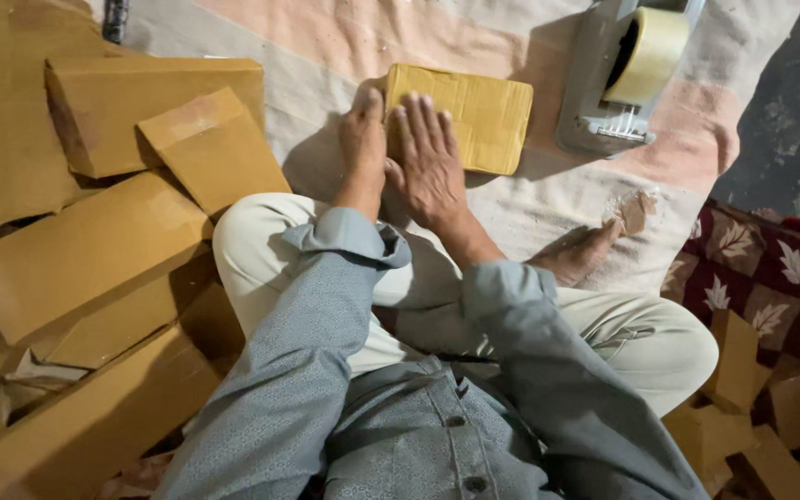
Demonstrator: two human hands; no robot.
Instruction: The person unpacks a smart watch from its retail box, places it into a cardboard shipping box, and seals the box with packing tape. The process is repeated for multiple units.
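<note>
On the pale striped mat (530,199) just ahead of your crossed legs lies a small yellow-brown wrapped parcel (479,111), flat and a little skewed, its surface glossy as if taped over. Your right hand (430,157) rests on its near left part, palm down, fingers spread and lying flat across the top rather than pinching anything. Your left hand (363,139) sits at the parcel's left edge, touching it, fingers together and curled against the side; you cannot tell how far they wrap under it. Both wrists come out of grey-blue sleeves (344,231), and your light trousers (261,241) fold beneath them, with a bare foot (585,252) showing to the right on the mat. Just beyond the parcel, up and to the right, stands a grey tape dispenser (594,102) carrying a roll of pale tape (645,51), near the parcel but apart from it. To your left, flat cardboard boxes and sheets (94,241) are stacked loosely, overlapping one another. At the lower right, smaller cardboard pieces (743,407) lie heaped beside a dark red cloth with a leaf pattern (761,278).
</note>
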